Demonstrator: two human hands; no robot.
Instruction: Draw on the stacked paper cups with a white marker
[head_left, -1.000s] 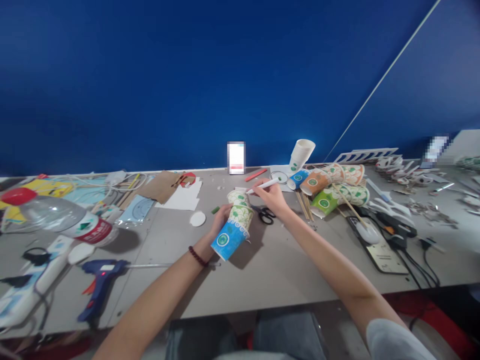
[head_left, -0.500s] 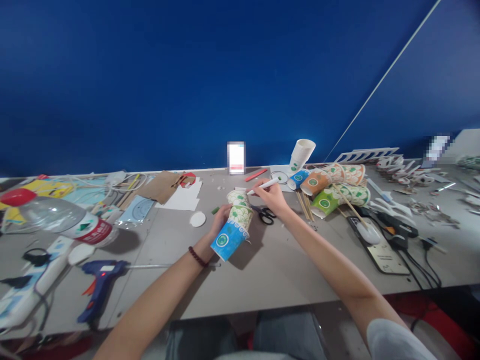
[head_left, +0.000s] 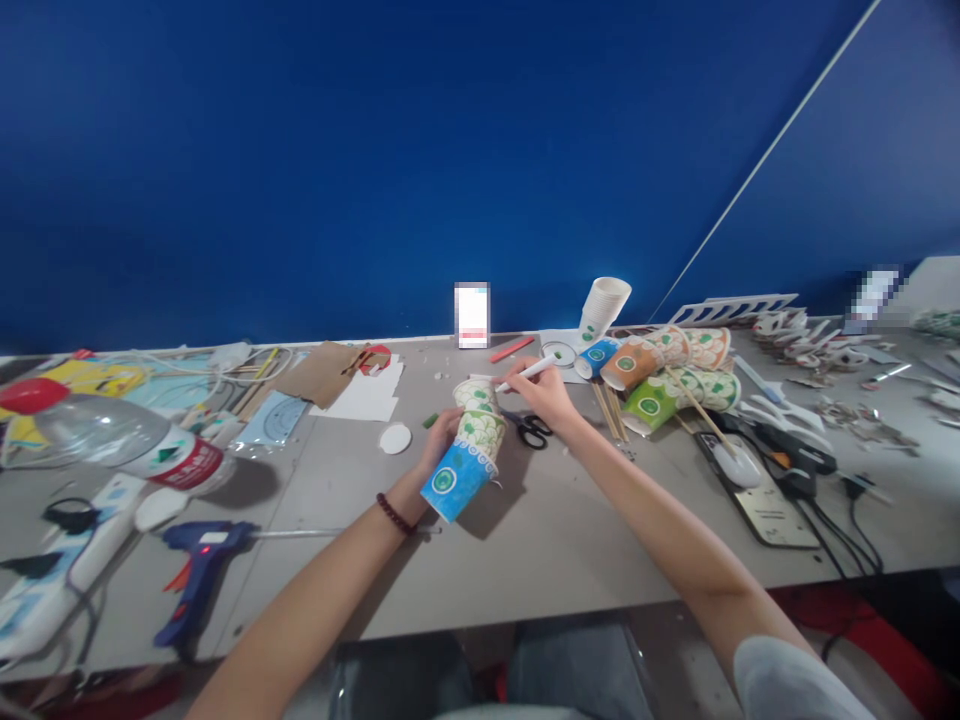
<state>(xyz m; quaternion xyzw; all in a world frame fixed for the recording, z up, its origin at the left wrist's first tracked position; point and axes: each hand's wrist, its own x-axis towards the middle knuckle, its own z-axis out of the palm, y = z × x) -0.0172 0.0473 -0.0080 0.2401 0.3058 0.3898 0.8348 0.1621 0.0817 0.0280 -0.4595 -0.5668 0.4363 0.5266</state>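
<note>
In the head view, your left hand (head_left: 444, 440) curls its fingers round the joined paper cups (head_left: 478, 432), tilted above the desk (head_left: 555, 550), between its front and back edges. Your right hand (head_left: 546, 395) pinches the white marker (head_left: 529, 372), its tip at the cups' upper end.

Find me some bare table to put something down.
The widest patch of table lies between the blue cup and your right forearm. A smaller one sits between the bottle and white disc. It's crowded on the right, around the green cup, phone and scraps.
</note>
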